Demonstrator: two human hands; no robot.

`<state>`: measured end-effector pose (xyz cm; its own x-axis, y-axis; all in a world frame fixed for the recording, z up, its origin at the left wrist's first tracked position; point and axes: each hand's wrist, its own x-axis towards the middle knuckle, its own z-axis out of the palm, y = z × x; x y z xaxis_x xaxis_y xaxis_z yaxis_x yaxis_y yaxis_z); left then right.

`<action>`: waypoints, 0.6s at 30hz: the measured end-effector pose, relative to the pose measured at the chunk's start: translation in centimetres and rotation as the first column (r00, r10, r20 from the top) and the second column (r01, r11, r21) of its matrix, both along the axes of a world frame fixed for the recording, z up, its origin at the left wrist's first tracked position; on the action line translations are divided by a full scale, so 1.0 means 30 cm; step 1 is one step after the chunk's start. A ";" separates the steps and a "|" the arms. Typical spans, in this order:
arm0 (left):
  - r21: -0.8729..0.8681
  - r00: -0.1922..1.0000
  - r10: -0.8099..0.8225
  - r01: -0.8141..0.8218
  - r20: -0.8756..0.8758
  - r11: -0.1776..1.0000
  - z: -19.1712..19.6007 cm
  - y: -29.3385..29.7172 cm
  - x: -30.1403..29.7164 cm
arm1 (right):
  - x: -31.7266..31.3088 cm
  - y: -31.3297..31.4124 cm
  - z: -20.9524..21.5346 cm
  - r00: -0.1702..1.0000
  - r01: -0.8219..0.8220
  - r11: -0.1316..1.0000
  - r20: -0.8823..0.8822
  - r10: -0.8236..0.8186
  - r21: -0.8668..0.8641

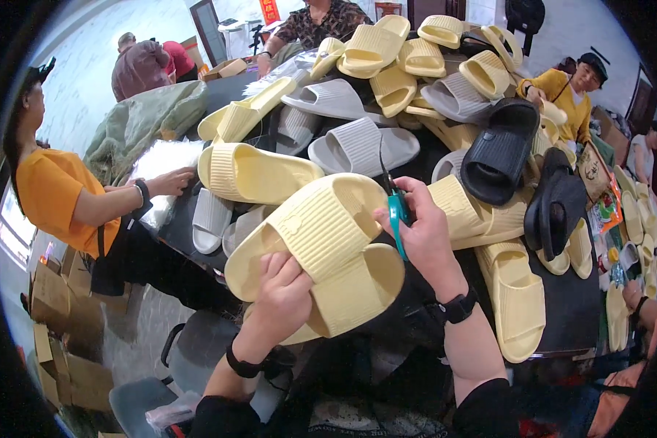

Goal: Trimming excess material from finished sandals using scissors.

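Observation:
My left hand (279,303) is closed round a pair of pale yellow slide slippers, its fingers at the opening under the upper slipper's strap. The upper slipper (325,215) has a ribbed strap and overlaps the lower slipper (354,296). In my right hand (427,230) is a pair of scissors (397,215) with teal handles, held beside the upper slipper's right edge. Their dark, narrow blades point up and away from me. Whether the blades touch the slipper I cannot tell.
A heap of yellow, grey and black slippers (498,153) covers the dark table (562,321). A person in orange (58,190) stands at the left by clear plastic bags (166,171). Another in yellow (573,109) is at the far right. Chairs (197,350) and cardboard boxes (55,292) stand at the lower left.

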<state>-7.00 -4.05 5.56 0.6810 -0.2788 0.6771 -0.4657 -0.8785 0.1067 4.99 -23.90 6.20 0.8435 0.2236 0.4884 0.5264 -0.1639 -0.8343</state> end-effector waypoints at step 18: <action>-0.006 0.973 0.195 -0.197 -0.126 0.980 -0.076 0.017 0.000 | 0.035 0.009 -0.047 0.991 -0.023 1.000 -0.133 0.025 0.017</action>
